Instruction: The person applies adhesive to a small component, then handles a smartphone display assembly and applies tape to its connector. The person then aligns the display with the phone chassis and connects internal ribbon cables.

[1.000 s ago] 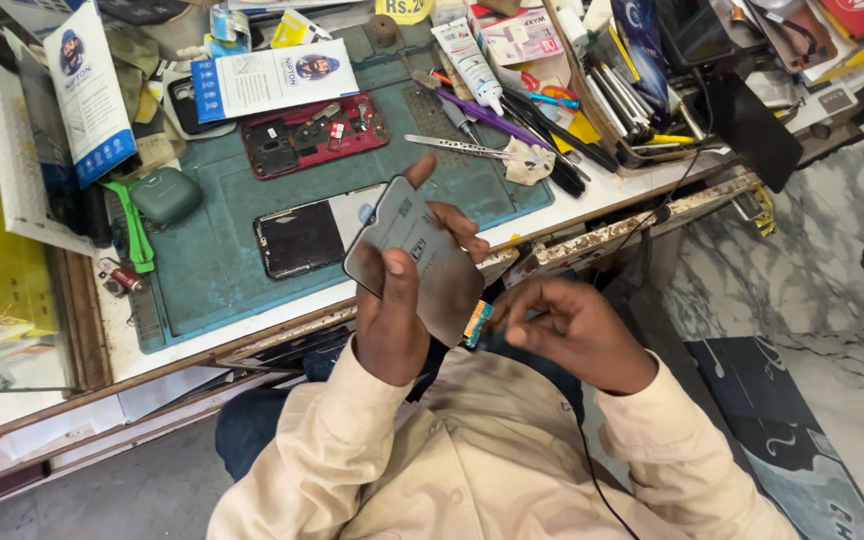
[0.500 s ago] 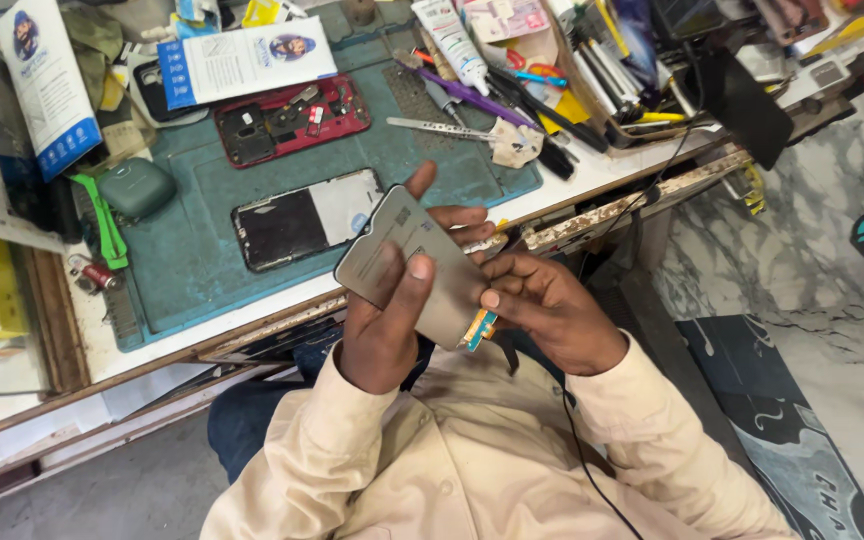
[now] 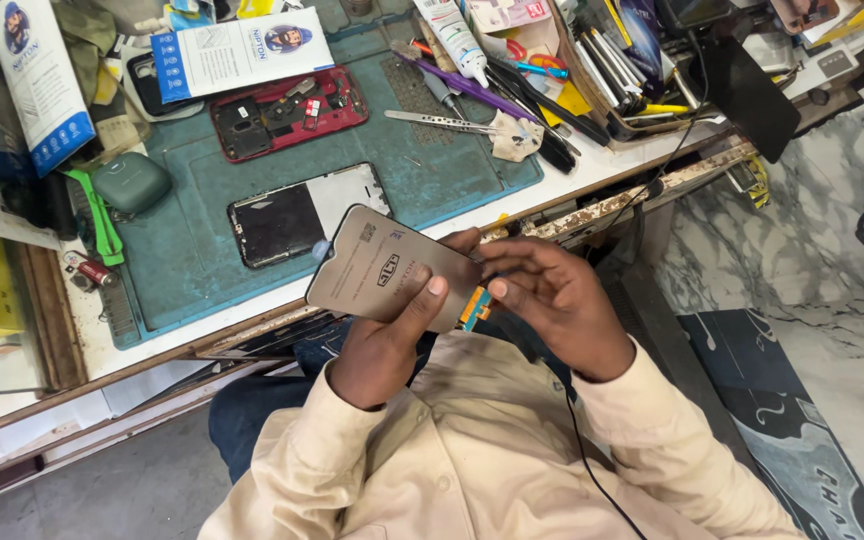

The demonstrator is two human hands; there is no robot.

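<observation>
I hold a grey phone screen panel (image 3: 382, 268) in front of my chest, just below the bench edge. My left hand (image 3: 387, 345) grips it from beneath, thumb pressed on its face. My right hand (image 3: 552, 300) pinches the panel's right end, where an orange and blue flex tab (image 3: 474, 308) sticks out. On the teal work mat (image 3: 202, 255) lie a phone frame with a black and white face (image 3: 307, 212) and an opened red phone body (image 3: 287, 110).
Metal tweezers (image 3: 442, 122), a purple tool (image 3: 452, 82), a white glue tube (image 3: 457, 40) and a box of tools (image 3: 622, 60) sit at the back right. Blue and white packets (image 3: 237, 50), a green case (image 3: 132, 183) and a black panel (image 3: 752, 85) crowd the bench.
The panel has tilted flatter and swung left across my chest. My right hand has closed in from below to pinch its right end. The view has shifted down the bench.
</observation>
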